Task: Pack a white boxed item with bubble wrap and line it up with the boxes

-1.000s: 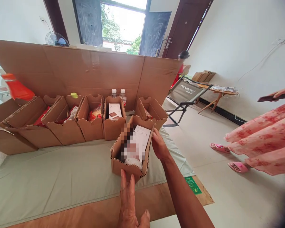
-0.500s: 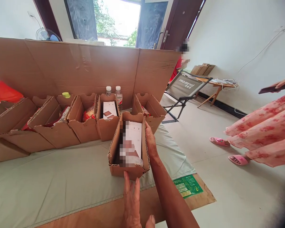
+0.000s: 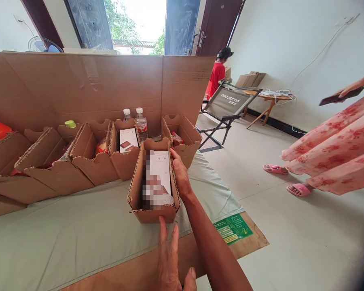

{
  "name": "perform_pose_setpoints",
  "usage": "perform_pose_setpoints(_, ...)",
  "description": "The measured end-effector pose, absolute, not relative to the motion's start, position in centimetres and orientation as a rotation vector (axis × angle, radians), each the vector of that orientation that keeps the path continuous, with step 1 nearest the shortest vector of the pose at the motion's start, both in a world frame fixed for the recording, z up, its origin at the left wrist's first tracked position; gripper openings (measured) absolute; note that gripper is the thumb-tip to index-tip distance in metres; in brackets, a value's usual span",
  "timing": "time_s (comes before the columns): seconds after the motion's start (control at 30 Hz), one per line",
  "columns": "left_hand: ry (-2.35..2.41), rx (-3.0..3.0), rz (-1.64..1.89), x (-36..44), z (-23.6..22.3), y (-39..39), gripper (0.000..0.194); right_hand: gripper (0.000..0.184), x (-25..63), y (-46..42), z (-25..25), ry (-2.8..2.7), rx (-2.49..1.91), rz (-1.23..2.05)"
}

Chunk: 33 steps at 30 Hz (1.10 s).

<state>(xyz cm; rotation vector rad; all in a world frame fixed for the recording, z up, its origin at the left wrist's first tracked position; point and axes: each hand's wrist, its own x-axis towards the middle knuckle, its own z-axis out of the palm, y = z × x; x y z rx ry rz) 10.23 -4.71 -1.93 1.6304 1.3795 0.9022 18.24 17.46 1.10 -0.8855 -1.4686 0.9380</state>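
Observation:
An open-topped cardboard box (image 3: 132, 190) stands out in front of a row of similar boxes, above the green cloth. Inside lies a white carton (image 3: 162, 165) with brown pictures, partly blurred, and some clear plastic wrapping near the front. My right hand (image 3: 182, 173) holds this box along its right wall; part of its fingers is hidden by the wall. My left hand (image 3: 170, 258) is below the box front, back toward me, fingers stretched and thumb apart. Its longest fingertip reaches the lower front edge; whether it presses there I cannot tell.
Behind stand more cardboard boxes (image 3: 94, 161) with packets inside, two bottles (image 3: 141, 123) and a tall cardboard sheet (image 3: 115, 89). To the right are a folding chair (image 3: 227, 103), a small wooden table (image 3: 269, 97), a person in red (image 3: 216, 76) and a person in a pink skirt (image 3: 336, 149).
The view has swung right, so the surroundings appear further left and more of the person in red shows. My right hand stays on the box; my left hand sits slightly further right along its front.

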Motion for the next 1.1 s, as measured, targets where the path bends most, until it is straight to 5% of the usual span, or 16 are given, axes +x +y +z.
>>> perform_pose_setpoints(0.23,1.370,1.652,0.873,10.8,-3.0,-4.2,0.032,0.070,18.5,18.0,1.1,-1.458,-0.852,0.925)
perform_pose_setpoints(0.47,1.354,1.695,0.899,12.6,-4.4,-3.3,0.076,0.071,20.3,18.4,-0.5,-1.391,-0.882,1.049)
perform_pose_setpoints(0.67,1.351,1.798,0.913,12.8,-5.7,-2.6,0.086,0.066,21.2,17.2,-2.1,-1.324,-0.957,1.043)
perform_pose_setpoints(0.83,1.394,1.726,0.903,11.8,-7.5,-3.4,0.088,0.046,22.2,17.8,0.0,-1.283,-1.034,0.878)
perform_pose_setpoints(1.0,1.345,1.739,0.866,11.7,-8.8,-3.7,0.088,0.062,23.0,21.9,5.6,-1.777,-1.485,0.461)
perform_pose_setpoints(1.1,1.349,1.782,0.917,11.8,-8.8,-3.3,0.089,0.044,23.0,24.2,7.8,-2.021,-1.737,0.263)
